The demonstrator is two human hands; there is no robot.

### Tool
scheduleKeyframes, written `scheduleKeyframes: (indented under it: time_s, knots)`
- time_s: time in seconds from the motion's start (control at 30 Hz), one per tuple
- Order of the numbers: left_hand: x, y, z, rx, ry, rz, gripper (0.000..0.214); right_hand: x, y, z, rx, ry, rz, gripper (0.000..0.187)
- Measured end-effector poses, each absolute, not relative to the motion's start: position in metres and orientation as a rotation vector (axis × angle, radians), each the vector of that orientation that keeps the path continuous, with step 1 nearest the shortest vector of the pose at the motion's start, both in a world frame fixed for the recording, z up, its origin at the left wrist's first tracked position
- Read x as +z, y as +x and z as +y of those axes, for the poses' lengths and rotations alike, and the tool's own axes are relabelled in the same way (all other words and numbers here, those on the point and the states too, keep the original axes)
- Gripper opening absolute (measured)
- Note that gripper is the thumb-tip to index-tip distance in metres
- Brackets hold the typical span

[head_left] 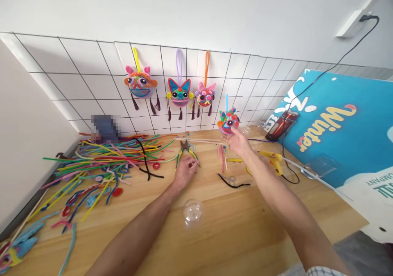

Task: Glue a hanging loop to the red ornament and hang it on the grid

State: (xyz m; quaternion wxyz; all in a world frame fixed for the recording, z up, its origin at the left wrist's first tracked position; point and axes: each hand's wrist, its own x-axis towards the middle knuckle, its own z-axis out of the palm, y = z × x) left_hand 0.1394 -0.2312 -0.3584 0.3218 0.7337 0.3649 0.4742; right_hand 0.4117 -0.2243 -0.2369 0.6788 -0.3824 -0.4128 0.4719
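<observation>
My right hand (238, 141) is closed on the lower side of a pipe-cleaner lion-head ornament (229, 120) with a blue hanging loop, held up in front of the tiled wall. My left hand (186, 170) rests over the table, its fingers curled and pressed together; whatever they may hold is too small to make out. Just beyond it lie green-and-yellow pliers (184, 146), their handles partly hidden by the hand. A clear plastic ball (193, 213) sits on the wooden table (221, 235), between my forearms. Black pipe cleaner and small scissors (231, 180) lie to the right.
Similar ornaments, such as a purple-looped one (179, 94), hang on the wall. Loose pipe cleaners (113, 155) cover the table's left side. On the right are a yellow glue gun (273, 161) with its cord, a red-brown can-shaped object (281, 124) and a blue board (337, 116).
</observation>
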Motion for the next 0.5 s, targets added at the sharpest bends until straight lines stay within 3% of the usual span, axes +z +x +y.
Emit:
scheduleKeyframes:
  time_s: [0.4, 0.5]
  knots:
    - [-0.341, 0.139, -0.246, 1.26, 1.986, 0.877, 0.019, -0.312, 0.366, -0.31, 1.043, -1.017, -0.997, 0.061]
    - [-0.337, 0.139, -0.25, 1.187, 1.936, 0.815, 0.03, -0.324, 0.36, -0.314, 0.985, -1.033, -1.014, 0.066]
